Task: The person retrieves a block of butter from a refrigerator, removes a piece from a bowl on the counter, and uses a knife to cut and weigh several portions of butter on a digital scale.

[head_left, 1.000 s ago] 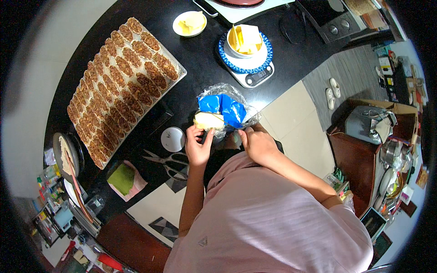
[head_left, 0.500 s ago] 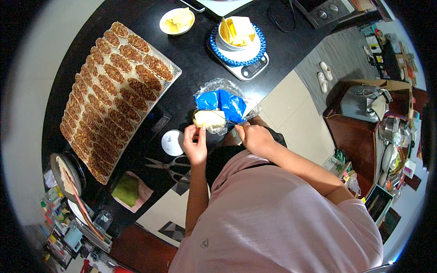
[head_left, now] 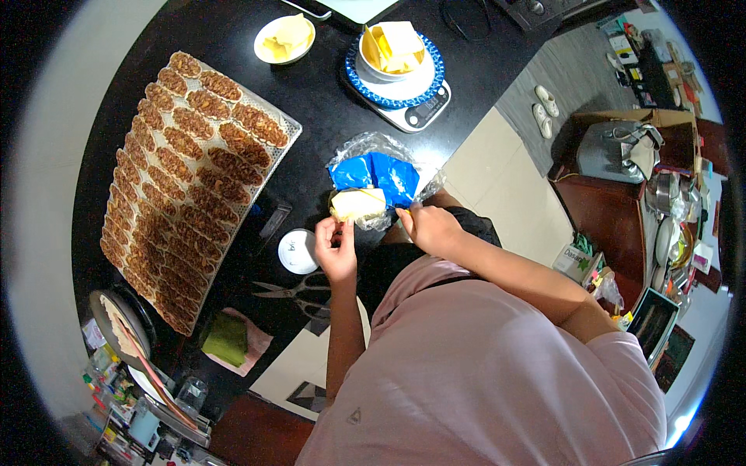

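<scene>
A pale yellow block of butter (head_left: 357, 203) lies on crumpled clear plastic wrap (head_left: 377, 144) near the counter's front edge. Its blue wrapper (head_left: 395, 180) is folded open behind and to the right. With thumb and fingers, my left hand (head_left: 336, 247) pinches the butter's near left side. My right hand (head_left: 432, 230) is closed around the handle of a thin knife (head_left: 398, 206), mostly hidden by the fingers, with the blade pointing at the butter's right end. Farther back, a bowl of butter pieces (head_left: 392, 50) sits on a blue-rimmed plate (head_left: 435, 71) upon a kitchen scale (head_left: 420, 116).
On the left is a large tray (head_left: 289, 133) with rows of brown nut-topped pieces. A smaller bowl of butter slices (head_left: 284, 39) stands at the back. Left of my left hand are a round white lid (head_left: 298, 252), scissors (head_left: 299, 293) and a green and pink cloth (head_left: 229, 339).
The view has shifted slightly. The blade lay across the top of the butter earlier; now it shows less, nearer the butter's right end. My left hand keeps its pinch.
</scene>
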`<state>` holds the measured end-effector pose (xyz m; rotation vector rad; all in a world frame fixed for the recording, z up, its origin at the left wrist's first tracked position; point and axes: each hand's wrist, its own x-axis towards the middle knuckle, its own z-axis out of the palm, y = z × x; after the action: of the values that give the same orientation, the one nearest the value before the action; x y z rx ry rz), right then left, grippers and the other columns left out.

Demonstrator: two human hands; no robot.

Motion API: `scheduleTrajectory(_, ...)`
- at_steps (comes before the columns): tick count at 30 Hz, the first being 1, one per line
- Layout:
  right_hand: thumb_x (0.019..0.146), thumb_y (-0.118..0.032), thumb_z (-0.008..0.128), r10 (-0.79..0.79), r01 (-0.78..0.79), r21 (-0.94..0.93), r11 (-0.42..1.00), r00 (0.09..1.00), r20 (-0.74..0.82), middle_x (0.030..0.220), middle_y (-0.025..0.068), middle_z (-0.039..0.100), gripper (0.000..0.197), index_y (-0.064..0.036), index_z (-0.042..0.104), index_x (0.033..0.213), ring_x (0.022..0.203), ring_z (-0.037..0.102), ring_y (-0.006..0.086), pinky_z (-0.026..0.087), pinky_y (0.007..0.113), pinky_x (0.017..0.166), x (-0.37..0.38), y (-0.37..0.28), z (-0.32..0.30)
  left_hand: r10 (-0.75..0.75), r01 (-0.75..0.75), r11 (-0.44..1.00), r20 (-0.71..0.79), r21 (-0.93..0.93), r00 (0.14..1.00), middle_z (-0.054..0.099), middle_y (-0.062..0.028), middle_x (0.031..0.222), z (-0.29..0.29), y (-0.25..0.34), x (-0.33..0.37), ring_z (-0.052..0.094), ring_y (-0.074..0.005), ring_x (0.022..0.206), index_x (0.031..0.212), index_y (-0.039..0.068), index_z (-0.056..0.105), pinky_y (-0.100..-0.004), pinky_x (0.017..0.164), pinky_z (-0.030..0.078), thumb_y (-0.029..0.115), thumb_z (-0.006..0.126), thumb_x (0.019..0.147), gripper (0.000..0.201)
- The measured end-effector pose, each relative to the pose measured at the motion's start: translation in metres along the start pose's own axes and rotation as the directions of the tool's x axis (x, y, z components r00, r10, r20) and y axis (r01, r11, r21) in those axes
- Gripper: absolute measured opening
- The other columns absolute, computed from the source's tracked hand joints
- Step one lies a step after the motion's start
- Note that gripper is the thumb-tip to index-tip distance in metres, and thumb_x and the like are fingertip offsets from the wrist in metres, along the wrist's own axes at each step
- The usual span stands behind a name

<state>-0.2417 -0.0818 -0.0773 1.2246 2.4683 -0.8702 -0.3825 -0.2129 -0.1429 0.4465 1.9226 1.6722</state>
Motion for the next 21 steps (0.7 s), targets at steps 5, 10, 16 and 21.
scheduleTrajectory(5, 0.098, -0.044, 0.04, 0.011, -0.011, -0.008, 1.0, 1.0, -0.018, 0.064, 0.0243, 0.063, 0.057, 0.002, 0.064, 0.075, 0.059, 0.065, 0.0398, 0.053, 0.048, 0.055, 0.004, 0.002, 0.012, 0.002, -0.002, 0.999, 0.011, -0.035, 1.0, 0.066, -0.0022, 0.09, -0.002, -0.003, 0.0, 0.058, -0.0063, 0.078, 0.098, 0.003, 0.057, -0.0209, 0.065, 0.042, 0.011, 0.07, 0.086, 0.02)
scheduleTrajectory(10, 0.098, -0.044, 0.041, 0.036, -0.036, -0.01, 0.999, 0.999, -0.015, 0.065, 0.0236, 0.064, 0.055, 0.0025, 0.064, 0.078, 0.06, 0.065, 0.0391, 0.053, 0.047, 0.055, 0.006, 0.002, 0.019, 0.003, -0.003, 1.0, 0.022, -0.021, 1.0, 0.066, -0.0031, 0.091, -0.002, -0.004, 0.001, 0.058, -0.007, 0.079, 0.098, 0.003, 0.055, -0.0206, 0.066, 0.042, 0.009, 0.07, 0.086, 0.02)
scheduleTrajectory(16, 0.097, -0.042, 0.043, 0.053, -0.053, 0.007, 0.999, 0.999, 0.0, 0.066, 0.0235, 0.063, 0.052, 0.0029, 0.063, 0.078, 0.06, 0.064, 0.0391, 0.052, 0.047, 0.055, 0.009, -0.001, 0.021, -0.026, 0.028, 0.999, 0.038, -0.046, 0.999, 0.066, -0.0038, 0.091, -0.002, -0.003, 0.002, 0.058, -0.0076, 0.08, 0.098, 0.003, 0.054, -0.0215, 0.068, 0.044, 0.006, 0.07, 0.086, 0.02)
scheduleTrajectory(21, 0.098, -0.046, 0.038, 0.067, -0.068, 0.004, 0.998, 0.997, 0.048, 0.07, 0.024, 0.065, 0.058, 0.0034, 0.064, 0.081, 0.064, 0.066, 0.0387, 0.054, 0.047, 0.059, 0.014, 0.0, 0.023, -0.092, 0.092, 0.996, 0.096, 0.005, 0.991, 0.066, -0.0044, 0.092, -0.008, 0.007, 0.002, 0.058, -0.0089, 0.08, 0.104, 0.002, 0.055, -0.0224, 0.069, 0.045, 0.009, 0.069, 0.087, 0.023)
